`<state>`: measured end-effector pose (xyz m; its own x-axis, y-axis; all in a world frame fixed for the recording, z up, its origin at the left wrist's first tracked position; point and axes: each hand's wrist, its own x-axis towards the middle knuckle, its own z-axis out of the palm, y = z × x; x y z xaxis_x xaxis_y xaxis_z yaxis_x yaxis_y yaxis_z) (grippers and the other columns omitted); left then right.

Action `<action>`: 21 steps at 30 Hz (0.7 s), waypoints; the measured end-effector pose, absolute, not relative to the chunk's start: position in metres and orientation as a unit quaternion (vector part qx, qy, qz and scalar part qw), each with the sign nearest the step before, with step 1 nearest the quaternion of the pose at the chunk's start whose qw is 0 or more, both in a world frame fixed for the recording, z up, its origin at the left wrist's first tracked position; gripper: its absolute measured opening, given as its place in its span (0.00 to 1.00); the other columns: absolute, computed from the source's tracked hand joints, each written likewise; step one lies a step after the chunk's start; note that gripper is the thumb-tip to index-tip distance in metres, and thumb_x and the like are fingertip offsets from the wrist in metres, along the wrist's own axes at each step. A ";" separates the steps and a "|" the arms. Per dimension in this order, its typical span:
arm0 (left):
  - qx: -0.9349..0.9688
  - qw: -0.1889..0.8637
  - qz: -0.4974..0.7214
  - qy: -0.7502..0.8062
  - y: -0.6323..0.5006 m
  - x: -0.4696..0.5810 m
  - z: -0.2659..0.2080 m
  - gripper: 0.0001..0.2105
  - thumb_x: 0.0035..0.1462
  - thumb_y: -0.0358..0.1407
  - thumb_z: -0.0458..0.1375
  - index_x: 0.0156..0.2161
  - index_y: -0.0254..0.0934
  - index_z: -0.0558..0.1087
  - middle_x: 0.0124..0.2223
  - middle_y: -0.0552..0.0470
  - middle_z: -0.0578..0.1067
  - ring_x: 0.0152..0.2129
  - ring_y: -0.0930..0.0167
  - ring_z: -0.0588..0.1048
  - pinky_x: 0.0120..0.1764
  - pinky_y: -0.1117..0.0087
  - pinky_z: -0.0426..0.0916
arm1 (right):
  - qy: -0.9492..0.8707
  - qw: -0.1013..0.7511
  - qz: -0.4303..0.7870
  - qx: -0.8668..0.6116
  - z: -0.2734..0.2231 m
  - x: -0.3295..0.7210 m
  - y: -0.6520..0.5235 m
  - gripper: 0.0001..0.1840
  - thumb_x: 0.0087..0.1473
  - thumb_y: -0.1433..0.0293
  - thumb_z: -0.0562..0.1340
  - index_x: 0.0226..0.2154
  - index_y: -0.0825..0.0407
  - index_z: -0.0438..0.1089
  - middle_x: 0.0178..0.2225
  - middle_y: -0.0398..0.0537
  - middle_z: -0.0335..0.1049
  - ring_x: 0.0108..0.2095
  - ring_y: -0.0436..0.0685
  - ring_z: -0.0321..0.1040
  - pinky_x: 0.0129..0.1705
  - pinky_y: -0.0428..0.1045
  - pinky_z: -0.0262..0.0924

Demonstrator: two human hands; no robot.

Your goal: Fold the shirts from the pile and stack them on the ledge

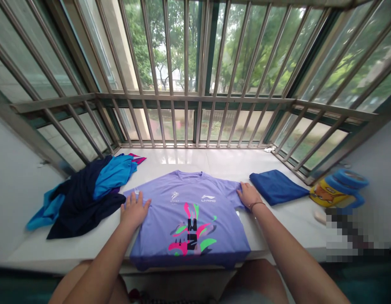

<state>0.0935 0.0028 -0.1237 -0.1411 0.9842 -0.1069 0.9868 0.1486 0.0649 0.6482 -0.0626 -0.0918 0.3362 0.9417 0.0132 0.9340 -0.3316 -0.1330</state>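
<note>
- A lavender short-sleeved T-shirt (190, 211) is spread front side up on a glossy white window ledge (227, 162), its collar turned towards the window and its hem draped over the near edge.
- Its chest is marked with two small white logos, and a large pink, green and black print (192, 230) is set below them.
- The left hand (135, 209) is laid on the sleeve on the left, palm down, with its fingers spread apart.
- The right hand (249, 195) is rested on the opposite sleeve, its fingers laid over the cloth rather than clenched; a thin dark band (257, 204) is worn at the wrist.
- Left of the shirt, a crumpled navy garment (81, 198) is heaped with a bright blue garment (116, 173).
- Near the right hand, a folded dark blue cloth (277, 186) is placed, with a blue-and-yellow handled jug (336, 188) just beside it.
- The window is fronted by metal bars (186, 55).
</note>
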 end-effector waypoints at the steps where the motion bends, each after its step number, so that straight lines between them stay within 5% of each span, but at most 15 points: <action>1: 0.652 0.061 -0.012 0.756 0.000 0.090 -0.125 0.39 0.73 0.57 0.38 0.79 0.35 0.52 0.80 0.34 0.48 0.76 0.47 0.49 0.71 0.39 0.49 | -0.573 0.058 0.043 -0.817 -0.091 0.653 -0.062 0.27 0.68 0.62 0.61 0.64 0.56 0.70 0.58 0.69 0.75 0.58 0.68 0.72 0.59 0.56 0.61; 6: 0.653 0.050 -0.039 0.755 -0.010 0.078 -0.127 0.40 0.72 0.58 0.39 0.78 0.33 0.52 0.79 0.31 0.50 0.75 0.44 0.51 0.70 0.40 0.50 | -0.556 0.080 0.081 -0.824 -0.083 0.677 -0.082 0.15 0.67 0.62 0.61 0.49 0.53 0.77 0.41 0.58 0.81 0.42 0.62 0.77 0.44 0.50 0.63; 12: 0.659 0.036 -0.042 0.750 -0.021 0.077 -0.128 0.39 0.72 0.56 0.40 0.78 0.32 0.51 0.79 0.30 0.49 0.75 0.45 0.51 0.70 0.41 0.50 | -0.448 0.280 0.181 -0.829 -0.094 0.695 -0.127 0.25 0.70 0.55 0.52 0.49 0.55 0.77 0.39 0.52 0.81 0.38 0.59 0.76 0.38 0.48 0.66; 16: 0.656 0.035 -0.059 0.751 -0.025 0.080 -0.119 0.39 0.72 0.55 0.42 0.78 0.31 0.53 0.78 0.28 0.51 0.74 0.44 0.53 0.69 0.42 0.53 | -0.416 0.188 0.172 -0.873 -0.098 0.698 -0.136 0.17 0.64 0.61 0.62 0.44 0.57 0.78 0.38 0.58 0.81 0.40 0.63 0.78 0.43 0.51 0.66; 21: 0.698 0.026 -0.060 0.713 -0.007 0.094 -0.087 0.30 0.73 0.49 0.42 0.58 0.29 0.77 0.59 0.25 0.77 0.56 0.44 0.77 0.59 0.41 0.65 | -0.493 0.094 0.051 -0.863 -0.070 0.669 -0.119 0.15 0.66 0.66 0.62 0.50 0.57 0.77 0.50 0.66 0.77 0.49 0.65 0.76 0.50 0.53 0.64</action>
<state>0.0936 -0.0074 -0.0866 -0.0236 0.9924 -0.1204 0.9987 0.0178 -0.0485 0.6687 -0.1188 -0.0701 0.5080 0.8614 0.0050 0.8423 -0.4955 -0.2119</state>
